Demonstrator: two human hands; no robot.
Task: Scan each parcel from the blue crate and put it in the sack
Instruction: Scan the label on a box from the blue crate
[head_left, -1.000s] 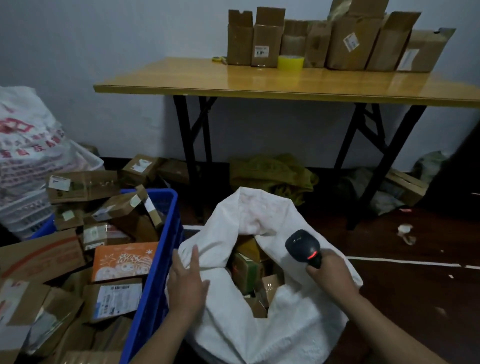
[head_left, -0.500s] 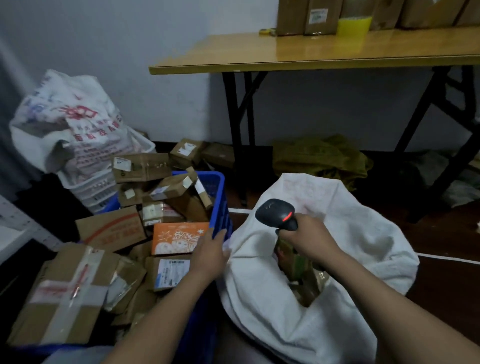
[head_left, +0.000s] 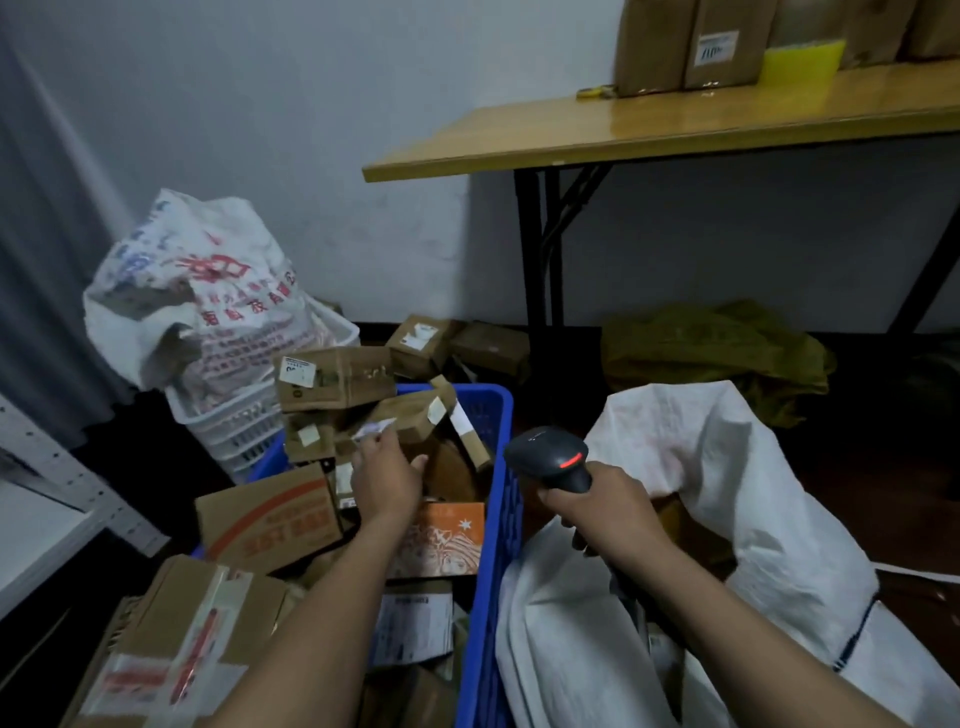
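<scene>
Brown parcels (head_left: 332, 384) are heaped above the rim of the blue crate (head_left: 497, 519). The crate's right wall lies against the white sack (head_left: 753, 493), whose mouth gapes just beside it. The left hand (head_left: 387, 475) reaches over the heap with its fingers spread loose, gripping nothing. The right hand (head_left: 602, 512) grips the scanner (head_left: 550, 454) at the sack's near edge.

Brown taped parcels (head_left: 410, 421) are heaped in the blue crate (head_left: 500, 467), one touched by the left fingers (head_left: 371, 449). A black scanner (head_left: 550, 457), red light lit, is gripped by the right fingers (head_left: 553, 500). The white sack (head_left: 727, 493) is slumped open just right of them.
</scene>
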